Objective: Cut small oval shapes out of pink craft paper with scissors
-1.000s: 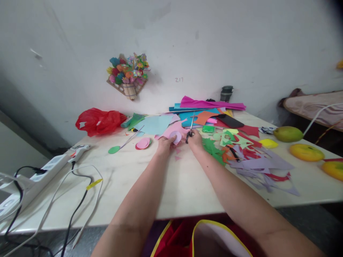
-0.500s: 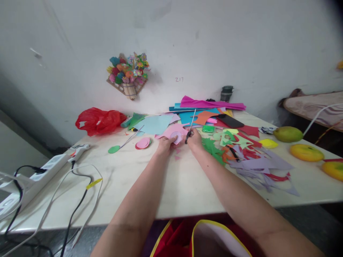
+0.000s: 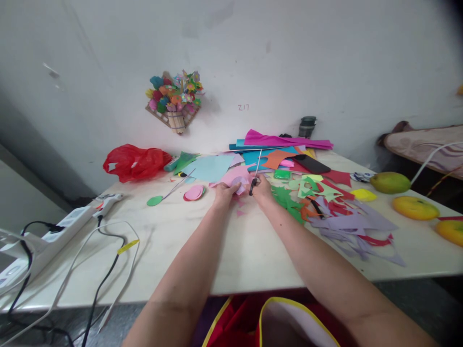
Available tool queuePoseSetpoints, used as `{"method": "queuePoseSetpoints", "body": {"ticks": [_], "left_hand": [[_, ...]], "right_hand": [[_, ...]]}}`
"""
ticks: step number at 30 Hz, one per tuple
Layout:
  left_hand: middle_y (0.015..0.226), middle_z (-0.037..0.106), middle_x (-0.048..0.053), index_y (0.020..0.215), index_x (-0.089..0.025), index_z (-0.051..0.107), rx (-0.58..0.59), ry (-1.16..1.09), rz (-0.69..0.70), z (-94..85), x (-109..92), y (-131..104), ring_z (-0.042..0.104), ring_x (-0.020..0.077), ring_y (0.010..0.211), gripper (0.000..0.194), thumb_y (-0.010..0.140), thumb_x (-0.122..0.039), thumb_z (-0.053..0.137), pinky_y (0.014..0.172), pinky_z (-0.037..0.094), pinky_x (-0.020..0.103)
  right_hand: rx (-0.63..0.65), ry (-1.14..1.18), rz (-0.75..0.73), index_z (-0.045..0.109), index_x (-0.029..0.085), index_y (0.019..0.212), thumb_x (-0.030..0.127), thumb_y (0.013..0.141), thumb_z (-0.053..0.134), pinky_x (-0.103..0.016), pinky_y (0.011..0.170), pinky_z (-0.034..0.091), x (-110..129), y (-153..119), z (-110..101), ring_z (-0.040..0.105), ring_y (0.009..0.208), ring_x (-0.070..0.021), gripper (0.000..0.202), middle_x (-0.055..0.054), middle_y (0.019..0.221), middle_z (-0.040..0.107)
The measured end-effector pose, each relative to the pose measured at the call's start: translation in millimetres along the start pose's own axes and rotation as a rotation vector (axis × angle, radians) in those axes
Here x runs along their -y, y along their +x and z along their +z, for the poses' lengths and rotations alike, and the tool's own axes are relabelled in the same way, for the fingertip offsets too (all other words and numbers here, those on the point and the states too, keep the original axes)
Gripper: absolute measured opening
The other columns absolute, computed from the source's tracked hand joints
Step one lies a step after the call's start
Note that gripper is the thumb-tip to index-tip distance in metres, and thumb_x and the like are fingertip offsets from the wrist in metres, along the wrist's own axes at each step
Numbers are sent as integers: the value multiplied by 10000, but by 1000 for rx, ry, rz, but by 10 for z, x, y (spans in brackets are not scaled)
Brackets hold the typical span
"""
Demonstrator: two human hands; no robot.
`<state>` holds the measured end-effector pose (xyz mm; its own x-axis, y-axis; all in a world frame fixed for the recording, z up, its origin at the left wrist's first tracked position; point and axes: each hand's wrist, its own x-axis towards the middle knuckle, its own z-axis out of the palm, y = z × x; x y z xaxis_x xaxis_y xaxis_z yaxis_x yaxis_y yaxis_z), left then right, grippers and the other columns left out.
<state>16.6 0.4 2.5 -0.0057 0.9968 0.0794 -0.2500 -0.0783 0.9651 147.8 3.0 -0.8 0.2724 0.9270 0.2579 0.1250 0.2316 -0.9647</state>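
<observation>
My left hand (image 3: 226,193) pinches a sheet of pink paper (image 3: 233,175) with a lilac paper circle (image 3: 238,183) lying on top of it. My right hand (image 3: 263,189) is closed around the black handles of a pair of scissors (image 3: 258,166), whose blades point up and away beside the paper's right edge. Small pink snippets (image 3: 240,212) lie on the table below the paper. To the left sit a stack of pink paper circles (image 3: 194,193) and a green paper circle (image 3: 155,200) with a thin stick by it.
Green scraps (image 3: 287,202) and lilac scraps (image 3: 347,221) spread right of my hands. A black phone (image 3: 311,164), coloured sheets (image 3: 285,140) and a dark cup (image 3: 307,127) are behind. Mangoes (image 3: 415,207) lie far right; a red plastic bag (image 3: 135,163) and power strip (image 3: 61,236) are left.
The scissors have tilted slightly and their tip has shifted a little to the left. The pink paper has turned a little in my left hand. The rest of the table looks the same.
</observation>
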Motion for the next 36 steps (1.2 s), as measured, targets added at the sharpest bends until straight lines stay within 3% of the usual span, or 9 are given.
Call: {"method": "queuePoseSetpoints", "body": {"ticks": [4, 9, 16, 24, 29, 36], "left_hand": [[457, 537, 25, 525, -110, 594, 2, -13, 2, 1, 12, 5, 553, 150, 492, 261, 563, -284, 785, 467, 396, 236], [562, 606, 60, 627, -72, 624, 88, -167, -40, 33, -36, -39, 549, 132, 483, 230, 598, -249, 766, 478, 448, 248], [647, 628, 56, 774, -68, 617, 56, -281, -101, 29, -65, -29, 549, 115, 487, 115, 723, -163, 655, 478, 494, 248], [821, 672, 116, 880, -70, 621, -8, -307, -177, 41, -95, -29, 649, 186, 674, 141, 794, -179, 595, 653, 574, 350], [920, 680, 141, 909, -71, 636, 53, -397, -171, 37, -71, -27, 665, 211, 810, 161, 752, -109, 635, 736, 575, 346], [853, 676, 135, 850, -57, 623, -5, -391, -254, 88, -63, -17, 666, 193, 739, 104, 747, -51, 621, 705, 577, 329]], "right_hand": [[-12, 76, 19, 541, 204, 993, 318, 524, 678, -250, 535, 441, 64, -35, -8, 511, 568, -125, 503, 45, 672, 539], [2, 150, 27, 558, 201, 993, 325, 485, 688, -237, 496, 409, 156, -78, -21, 485, 537, -117, 539, 60, 639, 508], [17, 212, 34, 566, 201, 955, 353, 433, 717, -232, 466, 391, 200, -106, -10, 470, 513, -113, 564, 65, 621, 503], [35, 245, 53, 552, 203, 948, 333, 441, 727, -223, 471, 379, 251, -136, -23, 459, 506, -100, 551, 74, 605, 495], [34, 211, 63, 540, 211, 975, 315, 485, 721, -218, 469, 385, 287, -151, -37, 478, 506, -103, 533, 78, 589, 491], [46, 170, 46, 537, 215, 995, 322, 507, 716, -222, 462, 416, 224, -123, -33, 506, 500, -105, 530, 75, 606, 508]]}}
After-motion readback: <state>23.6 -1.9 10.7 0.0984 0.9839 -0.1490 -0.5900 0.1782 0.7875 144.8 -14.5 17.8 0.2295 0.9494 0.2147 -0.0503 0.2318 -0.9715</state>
